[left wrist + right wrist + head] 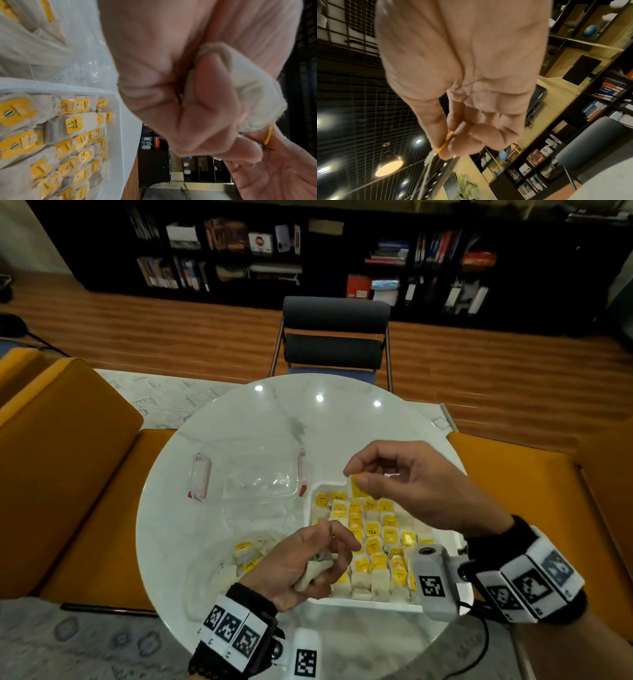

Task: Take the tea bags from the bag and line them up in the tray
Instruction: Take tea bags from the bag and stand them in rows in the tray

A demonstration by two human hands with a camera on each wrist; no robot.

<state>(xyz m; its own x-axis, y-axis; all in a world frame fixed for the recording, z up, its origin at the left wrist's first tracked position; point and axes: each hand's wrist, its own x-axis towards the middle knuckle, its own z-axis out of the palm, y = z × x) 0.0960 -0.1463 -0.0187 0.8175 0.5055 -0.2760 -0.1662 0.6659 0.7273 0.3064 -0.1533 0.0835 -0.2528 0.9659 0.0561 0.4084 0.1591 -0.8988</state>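
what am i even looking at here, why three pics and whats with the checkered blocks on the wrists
No robot: a person works at a round marble table, wearing cameras with checkered tracking markers. The wide picture comes from a head camera; the other two look along each wrist. A white tray holds rows of tea bags with yellow tags; left of it lies a clear plastic bag with more, and a clear lid behind. The left hand grips a tea bag. The right hand pinches a yellow tag.
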